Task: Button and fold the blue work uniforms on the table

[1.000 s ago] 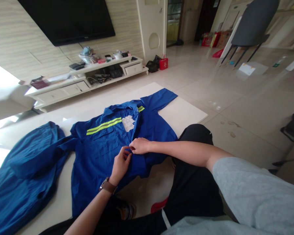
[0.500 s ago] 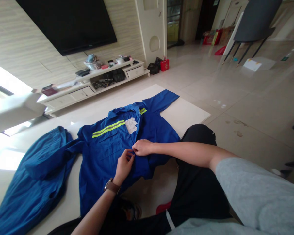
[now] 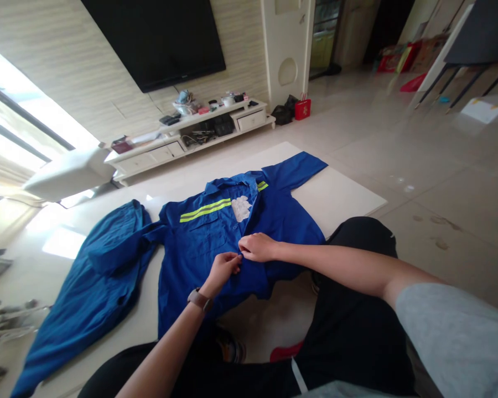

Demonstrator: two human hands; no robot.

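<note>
A blue work jacket [image 3: 199, 237] with yellow-green reflective stripes lies spread on a white table [image 3: 340, 190], its collar away from me. My left hand [image 3: 224, 271], with a watch on its wrist, pinches the jacket's front edge near the middle. Right beside it, my right hand [image 3: 258, 246] is closed on the same front edge, the fingertips of both hands almost touching. Whatever small part of the cloth sits between the fingers is hidden. A white patch [image 3: 241, 208] shows inside the open neck. Blue folded trousers [image 3: 103, 271] lie left of the jacket, under its sleeve.
Beyond the table stands a low white TV cabinet [image 3: 149, 160] with assorted items on it, below a black television [image 3: 170, 38]. A red bag [image 3: 302, 108] rests on the floor. A dark chair [image 3: 477, 38] is at the far right. My knees flank the table's near side.
The view has swung left, so everything sits further right in the picture. Both hands keep their grip on the jacket's front edge, with only slight finger movement.
</note>
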